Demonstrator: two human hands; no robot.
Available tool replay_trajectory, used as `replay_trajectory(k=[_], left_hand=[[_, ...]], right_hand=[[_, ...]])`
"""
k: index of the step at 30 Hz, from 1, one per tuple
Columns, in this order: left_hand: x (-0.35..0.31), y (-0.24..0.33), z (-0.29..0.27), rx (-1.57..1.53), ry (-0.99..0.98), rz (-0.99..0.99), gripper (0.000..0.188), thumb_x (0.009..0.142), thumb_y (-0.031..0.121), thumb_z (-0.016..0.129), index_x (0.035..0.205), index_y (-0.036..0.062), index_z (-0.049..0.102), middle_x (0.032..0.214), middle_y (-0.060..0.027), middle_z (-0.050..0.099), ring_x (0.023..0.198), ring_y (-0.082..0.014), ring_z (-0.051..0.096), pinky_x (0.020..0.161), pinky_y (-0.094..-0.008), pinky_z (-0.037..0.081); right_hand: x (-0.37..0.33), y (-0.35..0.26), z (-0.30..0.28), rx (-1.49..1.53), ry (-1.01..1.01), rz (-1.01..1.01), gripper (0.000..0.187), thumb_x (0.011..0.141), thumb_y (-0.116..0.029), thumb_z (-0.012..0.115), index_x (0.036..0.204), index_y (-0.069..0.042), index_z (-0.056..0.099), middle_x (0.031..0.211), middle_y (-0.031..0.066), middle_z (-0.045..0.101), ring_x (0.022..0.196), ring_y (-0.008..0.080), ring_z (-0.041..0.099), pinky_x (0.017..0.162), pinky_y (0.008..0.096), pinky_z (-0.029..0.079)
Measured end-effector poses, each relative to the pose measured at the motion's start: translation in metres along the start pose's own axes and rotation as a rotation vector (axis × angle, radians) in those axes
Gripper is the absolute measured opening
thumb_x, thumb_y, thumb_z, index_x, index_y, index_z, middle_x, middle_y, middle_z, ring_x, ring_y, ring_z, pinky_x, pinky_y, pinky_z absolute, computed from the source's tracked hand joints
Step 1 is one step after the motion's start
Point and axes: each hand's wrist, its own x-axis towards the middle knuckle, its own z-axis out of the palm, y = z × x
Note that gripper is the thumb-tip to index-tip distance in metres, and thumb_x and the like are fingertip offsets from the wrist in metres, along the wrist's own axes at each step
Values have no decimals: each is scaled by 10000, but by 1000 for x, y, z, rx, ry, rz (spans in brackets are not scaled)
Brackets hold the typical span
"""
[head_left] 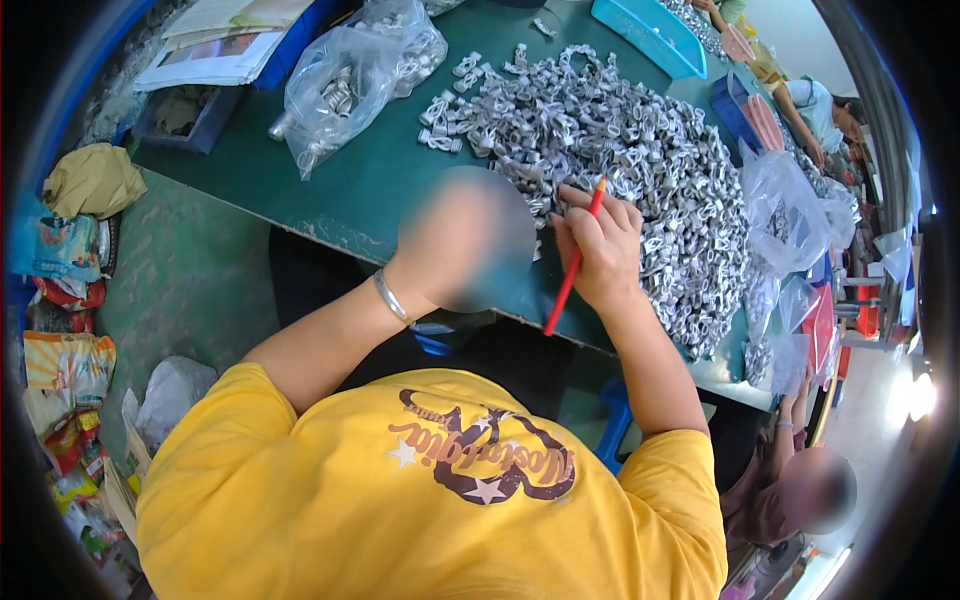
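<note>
My right hand point(602, 245) is closed around a slim red pencil point(567, 288), whose pale pointed end sticks up past the fingers. Its fingertips lie at the near edge of a big heap of small silver metal clips point(620, 140), which look like looped fittings. To its left, my left hand point(450, 240) is over the front edge of the green table point(345, 190). A blur covers that hand, so its fingers and anything in them are hidden. A silver bangle point(392, 297) circles the left wrist.
Clear plastic bags of metal parts point(345, 95) lie at the back left, beside a grey-blue bin point(188, 118) and papers point(215, 45). A turquoise tray point(655, 38) stands behind the heap. More bags point(785, 215) and other people point(815, 115) are at the right.
</note>
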Motion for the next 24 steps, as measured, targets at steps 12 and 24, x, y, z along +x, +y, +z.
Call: replay_trajectory(k=[12, 24], left_hand=[[-20, 36, 6, -554, -82, -22, 149, 683, 24, 710, 791, 32, 609, 777, -39, 541, 630, -95, 465, 517, -206, 358], [-48, 29, -29, -960, -5, -267, 136, 770, -34, 553, 904, -20, 570, 834, -39, 543, 724, -78, 495, 652, -207, 398]], right_hand=[[-68, -33, -15, 96, 255, 402, 214, 673, 38, 653, 763, -50, 481, 965, 142, 634, 849, 289, 587, 778, 360, 408], [-88, -31, -9, 417, 555, 715, 170, 748, 43, 626, 783, -18, 471, 718, 96, 588, 596, 149, 549, 589, 231, 447]])
